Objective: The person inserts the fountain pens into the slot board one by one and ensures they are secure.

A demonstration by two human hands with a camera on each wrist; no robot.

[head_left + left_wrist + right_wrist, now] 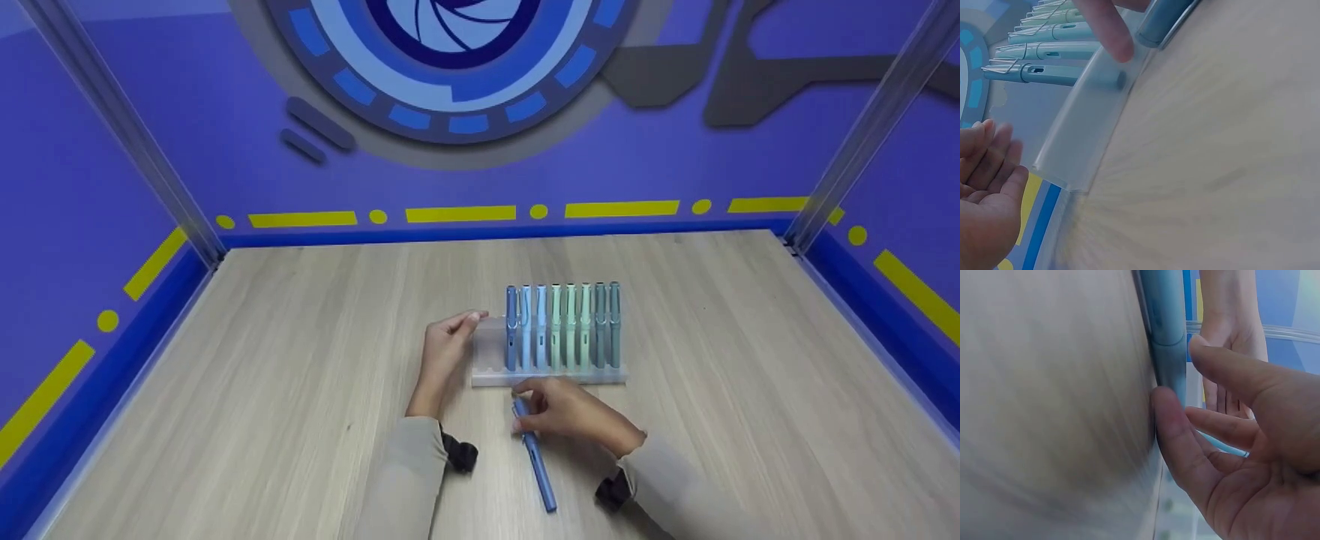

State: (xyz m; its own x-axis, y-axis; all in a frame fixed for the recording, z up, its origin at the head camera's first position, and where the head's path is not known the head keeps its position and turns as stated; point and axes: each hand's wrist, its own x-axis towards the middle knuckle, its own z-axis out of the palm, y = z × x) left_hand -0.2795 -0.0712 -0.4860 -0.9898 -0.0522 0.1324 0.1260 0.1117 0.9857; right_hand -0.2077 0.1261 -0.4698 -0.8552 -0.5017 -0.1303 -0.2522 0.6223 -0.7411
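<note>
My right hand [566, 409] reaches over a blue capped pen [541, 476] lying on the table in front of a clear pen stand [491, 345]. Its fingers are spread loosely about the capped end, one fingertip [1168, 402] right beside the pen in the right wrist view. At the stand's left side, my left hand [444, 352] has relaxed fingers, with fingertips at the upper left corner. Upright in the stand is a row of several pens [570, 326], running from blue through light blue and light green to dark green. The stand's left end shows bare slots.
The wooden table [300, 390] extends on all sides of the stand. Blue printed walls [465, 180] close off the back and both sides, with clear corner posts [135, 142] between them. A black strap [459, 454] circles the left wrist.
</note>
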